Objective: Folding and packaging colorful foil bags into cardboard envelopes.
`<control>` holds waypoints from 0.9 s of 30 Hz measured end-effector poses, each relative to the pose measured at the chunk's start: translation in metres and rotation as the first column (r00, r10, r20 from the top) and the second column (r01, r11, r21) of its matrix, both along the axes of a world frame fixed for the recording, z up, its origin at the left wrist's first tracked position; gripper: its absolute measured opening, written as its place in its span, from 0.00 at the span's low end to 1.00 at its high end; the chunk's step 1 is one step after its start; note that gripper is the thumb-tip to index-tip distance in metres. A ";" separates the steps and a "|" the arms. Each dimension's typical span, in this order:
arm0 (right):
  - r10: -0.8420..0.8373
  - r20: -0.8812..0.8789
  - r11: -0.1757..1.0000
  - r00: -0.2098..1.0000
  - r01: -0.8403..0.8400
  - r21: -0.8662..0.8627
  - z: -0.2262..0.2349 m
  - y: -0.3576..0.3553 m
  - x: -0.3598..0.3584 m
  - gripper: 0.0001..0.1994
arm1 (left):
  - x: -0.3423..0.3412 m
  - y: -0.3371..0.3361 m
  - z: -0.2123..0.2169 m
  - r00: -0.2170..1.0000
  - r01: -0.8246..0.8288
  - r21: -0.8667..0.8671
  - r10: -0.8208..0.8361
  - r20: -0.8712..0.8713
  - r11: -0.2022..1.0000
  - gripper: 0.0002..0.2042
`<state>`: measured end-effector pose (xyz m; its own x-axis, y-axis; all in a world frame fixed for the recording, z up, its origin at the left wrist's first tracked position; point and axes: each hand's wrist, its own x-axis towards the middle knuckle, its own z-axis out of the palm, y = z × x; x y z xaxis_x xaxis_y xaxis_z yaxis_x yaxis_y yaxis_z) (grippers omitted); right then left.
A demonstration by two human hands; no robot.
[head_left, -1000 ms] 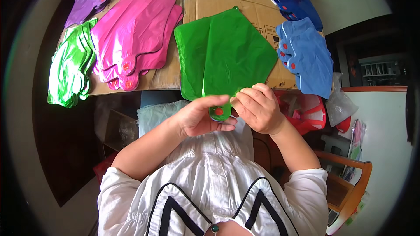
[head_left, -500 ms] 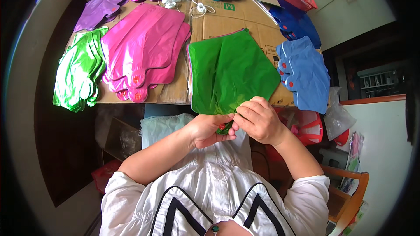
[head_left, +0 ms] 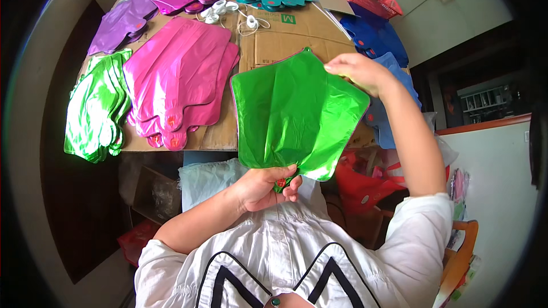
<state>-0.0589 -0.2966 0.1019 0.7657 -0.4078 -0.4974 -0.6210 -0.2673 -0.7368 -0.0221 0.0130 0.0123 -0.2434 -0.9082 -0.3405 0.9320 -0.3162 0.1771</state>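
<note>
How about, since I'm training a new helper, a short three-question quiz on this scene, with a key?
1. Which hand holds the bottom tab of the green foil sheet?
2. True or false: from left to right, the pink stack lies between the bright green stack and the green foil sheet.
3. What colour is the basket at the upper right? a) yellow b) red c) white

Key:
1. The left hand.
2. True.
3. b) red.
</note>
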 end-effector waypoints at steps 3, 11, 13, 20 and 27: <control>-0.043 -0.218 0.998 0.975 0.033 -0.051 0.009 0.003 0.038 0.18 | -0.003 -0.001 -0.004 1.000 0.012 -0.011 -0.011 0.026 1.000 0.08; -0.145 -0.200 0.803 0.969 -0.003 -0.597 -0.014 0.042 0.102 0.21 | -0.011 -0.006 -0.009 0.994 0.015 -0.012 -0.014 0.110 1.000 0.07; -0.163 -0.217 0.771 0.963 -0.012 -0.636 -0.019 0.041 0.107 0.17 | -0.011 -0.007 -0.011 0.994 0.029 0.000 -0.029 0.110 1.000 0.08; -0.094 -0.106 0.748 0.990 0.000 -0.663 -0.037 0.024 0.103 0.11 | -0.009 -0.009 0.000 0.991 0.006 0.070 -0.016 0.136 0.997 0.08; -0.005 -0.007 0.998 1.000 0.005 0.055 -0.004 0.019 0.081 0.10 | -0.004 -0.007 -0.012 0.999 0.018 0.029 -0.019 0.032 0.999 0.07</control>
<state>0.0220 -0.2779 0.0982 0.7605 -0.3837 -0.5239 -0.6270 -0.2237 -0.7462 -0.0264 0.0064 -0.0001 -0.2489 -0.8934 -0.3740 0.9198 -0.3390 0.1976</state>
